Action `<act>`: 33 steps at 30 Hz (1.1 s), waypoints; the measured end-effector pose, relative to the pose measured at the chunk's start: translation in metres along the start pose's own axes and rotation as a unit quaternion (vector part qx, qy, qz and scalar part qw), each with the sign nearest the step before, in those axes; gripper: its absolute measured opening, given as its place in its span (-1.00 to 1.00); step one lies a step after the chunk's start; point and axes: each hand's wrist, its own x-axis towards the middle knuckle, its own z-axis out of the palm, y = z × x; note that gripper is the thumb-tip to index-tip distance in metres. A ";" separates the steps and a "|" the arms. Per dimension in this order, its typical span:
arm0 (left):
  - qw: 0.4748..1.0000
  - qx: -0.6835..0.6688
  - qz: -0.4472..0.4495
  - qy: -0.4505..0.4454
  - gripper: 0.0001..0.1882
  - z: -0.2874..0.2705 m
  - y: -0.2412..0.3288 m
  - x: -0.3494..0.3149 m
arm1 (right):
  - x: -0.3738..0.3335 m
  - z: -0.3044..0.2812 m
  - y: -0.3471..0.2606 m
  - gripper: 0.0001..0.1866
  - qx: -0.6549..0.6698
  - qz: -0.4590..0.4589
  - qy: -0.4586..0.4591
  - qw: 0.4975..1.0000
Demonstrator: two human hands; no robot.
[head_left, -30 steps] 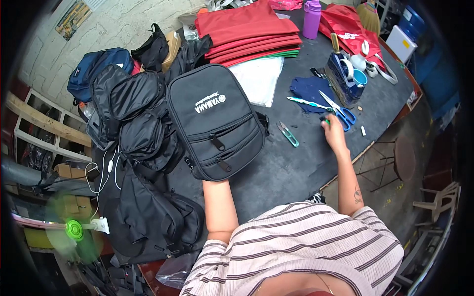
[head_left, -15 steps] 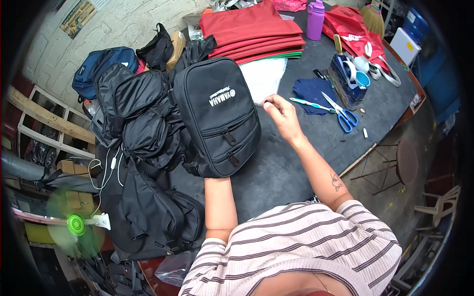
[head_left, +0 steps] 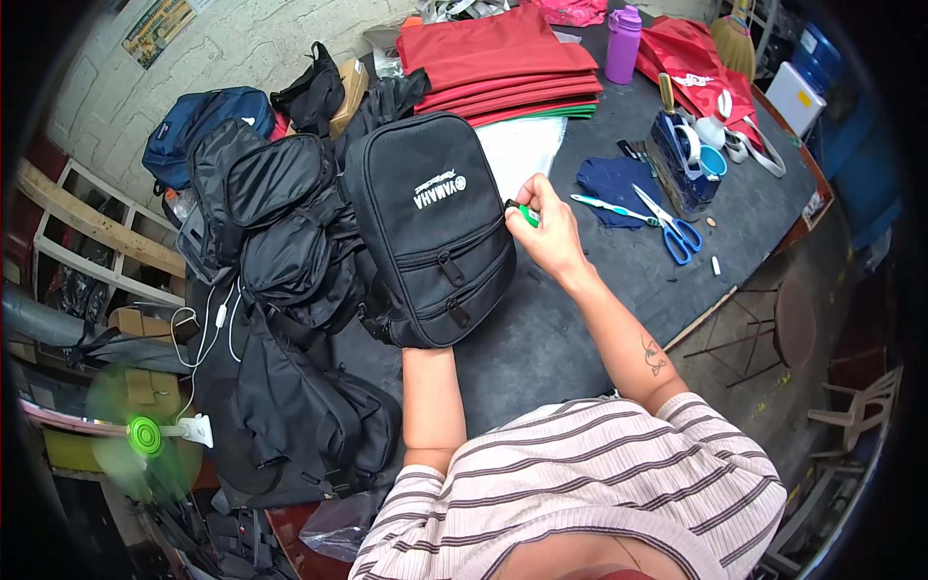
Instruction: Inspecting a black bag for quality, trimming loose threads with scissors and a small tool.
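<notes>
A black rectangular bag (head_left: 430, 232) with two front zips and white lettering stands tilted above the dark table (head_left: 580, 319). My left forearm (head_left: 430, 387) runs up under its lower end. The left hand itself is hidden behind the bag and bears it. My right hand (head_left: 551, 232) is at the bag's right edge, fingers closed on small green thread snips (head_left: 527, 215), whose tip touches the bag's side seam.
Left of the held bag lies a pile of black bags (head_left: 280, 242), with a blue backpack (head_left: 198, 121) behind. Folded red fabric (head_left: 503, 58) and a purple bottle (head_left: 623, 43) sit at the back. Blue-handled scissors (head_left: 677, 227) and a dark blue cloth (head_left: 609, 179) lie right. A green fan (head_left: 145, 435) spins lower left.
My right hand left the scissors area at the right, took up the green snips from the table and moved left to the bag's edge. The bag stays held up.
</notes>
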 end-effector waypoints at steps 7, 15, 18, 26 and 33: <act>1.000 -0.027 -0.008 0.001 -0.31 0.007 0.002 0.011 | -0.002 0.000 -0.005 -0.76 -0.032 -0.012 -0.005 0.999; 0.998 -0.056 -0.020 0.004 -0.32 0.009 0.005 -0.006 | -0.004 0.000 -0.009 -0.73 -0.035 -0.013 -0.010 0.999; 0.997 -0.066 -0.025 0.005 -0.32 0.011 0.005 -0.006 | -0.004 0.000 -0.006 -0.75 0.033 -0.021 -0.013 0.999; 0.998 -0.050 -0.026 -0.024 -0.36 0.004 0.001 -0.017 | -0.001 -0.002 -0.014 -0.65 0.138 -0.010 -0.024 0.990; 0.998 -0.035 -0.018 -0.046 -0.40 0.000 0.001 -0.019 | -0.012 -0.014 0.000 -0.57 0.383 0.012 -0.119 0.916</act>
